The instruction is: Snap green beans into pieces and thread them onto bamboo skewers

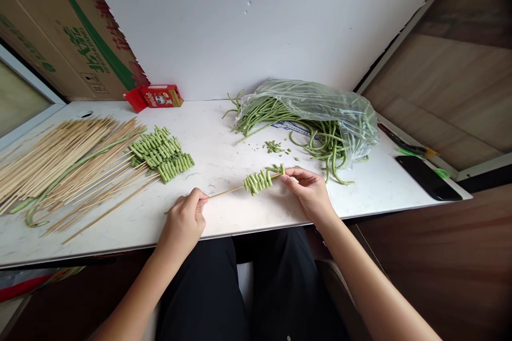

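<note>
My left hand [186, 218] pinches the near end of a thin wooden skewer [226, 192], which slants up to the right above the table. Several short pieces of green bean [258, 182] are threaded crosswise along it. At the skewer's far end, the fingers of my right hand [308, 189] are closed on a bean piece [282, 169] by the tip. Left of my hands lies a stack of bean skewers [160, 152] with their bare sticks pointing left. Beside it spreads a large pile of bare skewers [60, 154], with a long bean [72, 168] across them.
A clear plastic bag of long beans [308, 106] lies at the back right, with bean scraps [274, 146] in front of it. A black phone [429, 177] rests at the right edge. A red box [162, 97] and a cardboard carton [68, 32] are at the back left.
</note>
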Motion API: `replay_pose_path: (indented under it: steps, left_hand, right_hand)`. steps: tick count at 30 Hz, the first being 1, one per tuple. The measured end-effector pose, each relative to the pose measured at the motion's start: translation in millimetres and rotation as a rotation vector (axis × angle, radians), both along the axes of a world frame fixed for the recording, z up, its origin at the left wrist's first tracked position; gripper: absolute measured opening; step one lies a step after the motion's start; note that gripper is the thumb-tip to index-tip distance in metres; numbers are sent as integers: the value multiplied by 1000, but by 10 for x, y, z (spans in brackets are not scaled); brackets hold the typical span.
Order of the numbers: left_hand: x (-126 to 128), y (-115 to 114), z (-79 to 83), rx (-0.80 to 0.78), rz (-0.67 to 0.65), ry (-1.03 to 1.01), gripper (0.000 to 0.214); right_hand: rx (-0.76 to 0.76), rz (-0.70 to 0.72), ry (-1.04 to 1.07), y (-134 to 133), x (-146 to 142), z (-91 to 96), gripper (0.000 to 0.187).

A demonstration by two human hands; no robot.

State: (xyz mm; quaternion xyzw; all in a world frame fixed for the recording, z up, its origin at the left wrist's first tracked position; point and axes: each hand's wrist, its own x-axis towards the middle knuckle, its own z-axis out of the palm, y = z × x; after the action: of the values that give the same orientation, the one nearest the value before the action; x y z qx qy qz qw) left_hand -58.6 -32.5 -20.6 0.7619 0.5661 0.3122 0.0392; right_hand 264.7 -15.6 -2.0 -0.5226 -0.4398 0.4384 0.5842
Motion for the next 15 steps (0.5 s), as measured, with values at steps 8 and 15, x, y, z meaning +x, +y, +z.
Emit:
replay_pose_path:
  steps: [8, 15]
  left_hand:
    - [-5, -4, -12, 6, 4, -15, 17]
    - [-7, -10, -13, 28, -1, -6, 17]
  right_hand:
    - [-4, 70, 32, 15, 44, -9, 31]
    - [-49, 102, 69, 25, 54, 45, 31]
